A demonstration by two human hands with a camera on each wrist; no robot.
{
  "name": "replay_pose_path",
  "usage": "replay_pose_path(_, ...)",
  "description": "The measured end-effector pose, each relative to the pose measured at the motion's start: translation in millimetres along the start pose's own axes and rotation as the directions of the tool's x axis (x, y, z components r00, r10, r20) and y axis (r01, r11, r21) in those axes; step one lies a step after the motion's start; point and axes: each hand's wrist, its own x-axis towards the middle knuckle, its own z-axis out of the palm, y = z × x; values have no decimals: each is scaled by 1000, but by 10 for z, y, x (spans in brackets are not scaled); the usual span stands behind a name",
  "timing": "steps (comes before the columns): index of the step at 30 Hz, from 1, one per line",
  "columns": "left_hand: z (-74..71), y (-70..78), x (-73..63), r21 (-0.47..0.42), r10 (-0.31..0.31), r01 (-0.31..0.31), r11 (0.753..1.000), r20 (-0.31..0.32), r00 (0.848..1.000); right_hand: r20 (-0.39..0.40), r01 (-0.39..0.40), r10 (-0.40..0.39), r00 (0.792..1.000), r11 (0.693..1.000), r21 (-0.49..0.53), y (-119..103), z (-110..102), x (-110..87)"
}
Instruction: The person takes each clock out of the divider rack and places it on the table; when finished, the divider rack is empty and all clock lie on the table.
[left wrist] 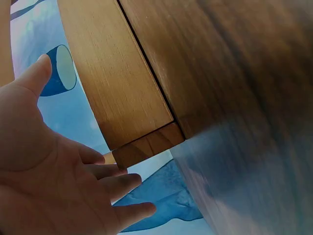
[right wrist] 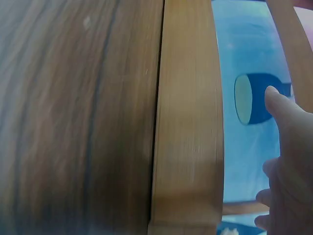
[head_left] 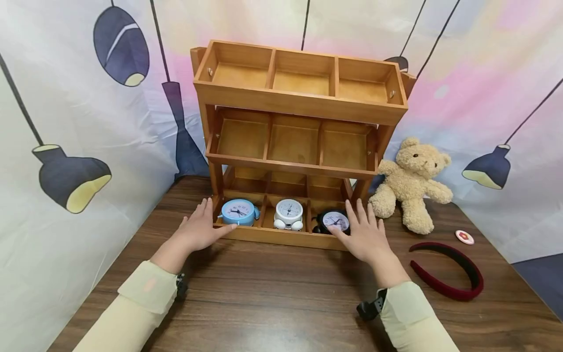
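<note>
A three-tier wooden shelf [head_left: 299,101] stands on the table, each tier split into three compartments. In its bottom tier lie a light blue alarm clock [head_left: 238,212] at left, a white alarm clock [head_left: 289,210] in the middle and a black-rimmed alarm clock [head_left: 335,221] at right. My left hand [head_left: 200,231], fingers spread, is at the left end of the bottom tier; its fingers reach past the corner in the left wrist view. At the right end, my right hand [head_left: 366,236] spreads its fingers, with the thumb over part of the black clock. Contact with the wood cannot be told.
A teddy bear [head_left: 415,183] sits right of the shelf. In front of it lie a round badge [head_left: 464,237] with a flower and a dark red headband [head_left: 457,292]. Behind the brown table [head_left: 264,293] hangs a cloth [head_left: 53,254] printed with lamps.
</note>
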Motion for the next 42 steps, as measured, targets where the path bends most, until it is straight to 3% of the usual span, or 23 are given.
replay_pose_path(16, 5, -88, 113, -6, -109, 110, 994, 52, 993, 42, 128, -127, 991, 992, -16, -791, 204, 403)
replay_pose_path(20, -12, -93, 113, 6, -127, 126, 992, 48, 991, 20, 174, -175, 984, 984, 42, -1015, 254, 498)
replay_pose_path(30, -31, -75, 128, 32, -134, 133, 991, 27, 991, 76, 294, -308, 948, 943, 157, -1610, 333, 694)
replay_pose_path(39, 3, -19, 139, 44, -120, 120, 992, 13, 993, 138, 333, -357, 924, 928, 169, -1967, 449, 865)
replay_pose_path(42, 18, 23, 154, 48, -124, 123, 991, 21, 992, 142, 324, -345, 928, 933, 154, -2029, 466, 889)
